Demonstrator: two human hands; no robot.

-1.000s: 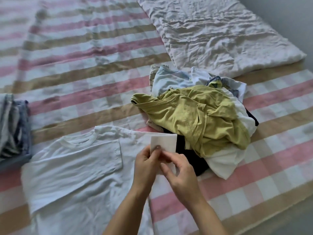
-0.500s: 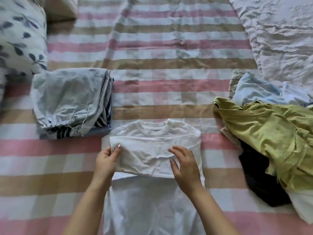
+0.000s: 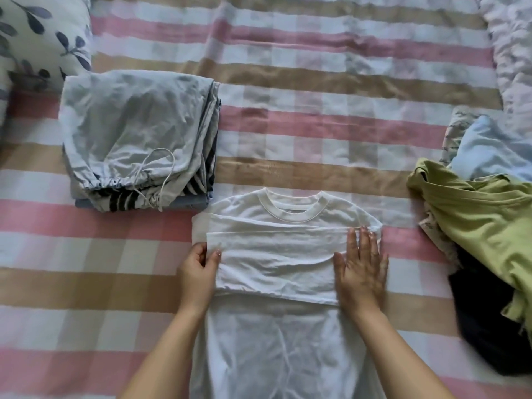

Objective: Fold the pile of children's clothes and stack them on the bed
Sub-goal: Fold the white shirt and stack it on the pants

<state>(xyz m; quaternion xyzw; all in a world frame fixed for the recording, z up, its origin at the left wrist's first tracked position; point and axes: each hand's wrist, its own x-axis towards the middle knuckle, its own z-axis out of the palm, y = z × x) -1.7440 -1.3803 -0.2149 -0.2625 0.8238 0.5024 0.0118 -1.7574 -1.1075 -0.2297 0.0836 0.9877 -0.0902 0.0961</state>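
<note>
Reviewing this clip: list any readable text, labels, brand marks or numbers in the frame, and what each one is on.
None can be read.
white T-shirt: plain, no print or tag showing.
folded stack: only stripes and a drawstring.
unfolded pile: no lettering visible; its near edge is blurred.
leaf-print pillow and striped bedsheet: pattern only.

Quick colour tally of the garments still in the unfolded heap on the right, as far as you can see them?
Olive-green cotton tee: 1
Pale blue garment: 1
Black garment: 1
Patterned beige piece at the heap's edge: 1
Total: 4 visible; more may be hidden beneath or out of frame.
</note>
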